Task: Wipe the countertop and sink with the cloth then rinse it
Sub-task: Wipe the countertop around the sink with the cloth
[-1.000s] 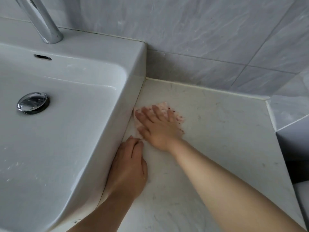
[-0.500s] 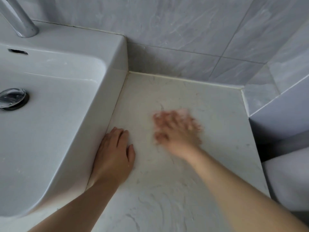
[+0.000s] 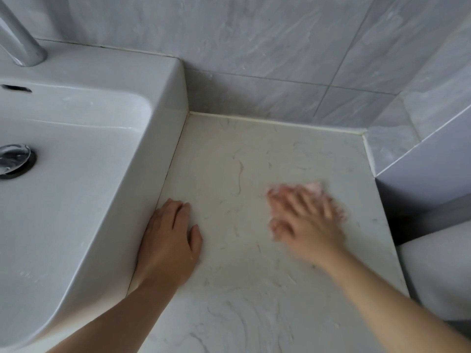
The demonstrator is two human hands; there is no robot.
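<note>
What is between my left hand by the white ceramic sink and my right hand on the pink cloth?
In the head view, only bare pale marbled countertop lies between the left hand and the blurred right hand pressing the pink cloth.

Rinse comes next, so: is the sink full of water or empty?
Empty where visible: the sink is bare white down to its drain stopper, with no pooled water. Its left part is out of frame.

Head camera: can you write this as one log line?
step: wipe countertop | right hand: flat on cloth, blurred | left hand: flat on countertop beside sink
</note>
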